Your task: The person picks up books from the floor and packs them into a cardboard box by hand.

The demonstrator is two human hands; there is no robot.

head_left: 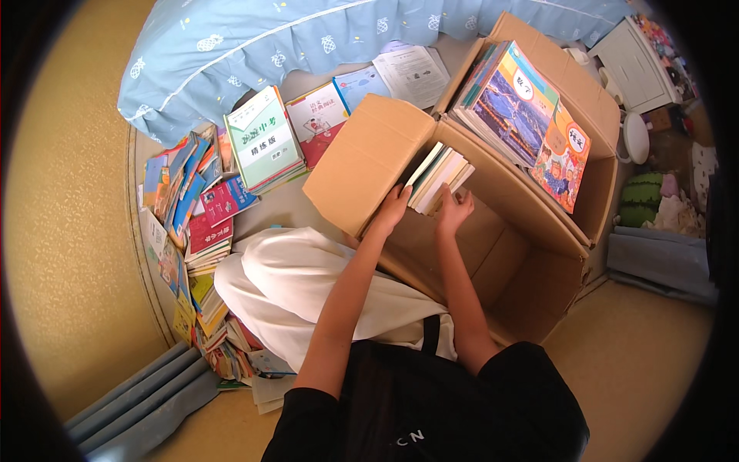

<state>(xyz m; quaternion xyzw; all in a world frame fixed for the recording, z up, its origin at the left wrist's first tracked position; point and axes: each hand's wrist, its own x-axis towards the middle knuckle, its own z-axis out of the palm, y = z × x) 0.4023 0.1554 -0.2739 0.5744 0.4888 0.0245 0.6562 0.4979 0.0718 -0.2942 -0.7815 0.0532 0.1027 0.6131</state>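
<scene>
A small stack of books (439,179) stands with its edges up at the far left end of the open near cardboard box (531,300). My left hand (395,206) grips the stack's left side, its fingers partly hidden behind the books. At the stack's near right side, my right hand (455,212) has its fingers bent in against the books. The box's left flap (371,158) is folded outward beside my left hand. Further inside this box, bare cardboard bottom shows.
Another cardboard box (602,192) adjoins at the far right, holding large colourful textbooks (516,104). Leftward lie a green-covered book pile (265,142), a red-and-white book (317,123), papers (412,75) and heaped books (181,192). A blue bed skirt (285,46) hangs behind. A white cabinet (635,65) stands far right.
</scene>
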